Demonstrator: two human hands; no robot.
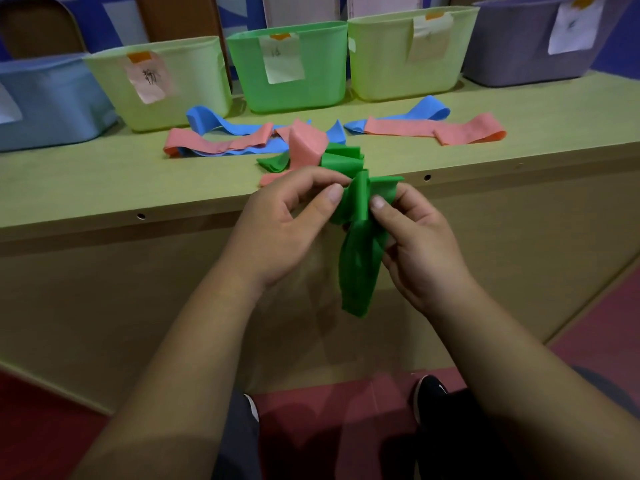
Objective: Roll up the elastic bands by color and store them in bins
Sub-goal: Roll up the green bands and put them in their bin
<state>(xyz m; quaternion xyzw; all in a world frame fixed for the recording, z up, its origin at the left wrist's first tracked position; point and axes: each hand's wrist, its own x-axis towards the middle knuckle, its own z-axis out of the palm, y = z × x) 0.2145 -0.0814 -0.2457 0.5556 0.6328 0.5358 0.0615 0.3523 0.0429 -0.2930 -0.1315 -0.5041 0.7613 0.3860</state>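
Countertop (104, 188) of pale wood runs across the view, with five bins in a row along its back edge: a blue bin (52, 98) at the left, a pale green bin (194, 95), a bright green bin (322, 74), a second pale green bin (381, 71) and a grey-purple bin (512, 50) at the right. Each of the four right-hand bins has a paper label on its front.

In front of the counter's edge, the left hand (277, 230) and right hand (422, 251) face each other, each pinching the top of a green elastic band (360, 265) between thumb and curled fingers. The band is bunched into folds at the top, and its loose end hangs below the hands.

On the counter near the bins lie loose bands. A pink band (214, 143) crosses a blue band (204, 119) at the left; another pink band (450, 131) overlaps another blue band (426, 110) at the right. A second green band (343, 157) lies crumpled just behind the hands.
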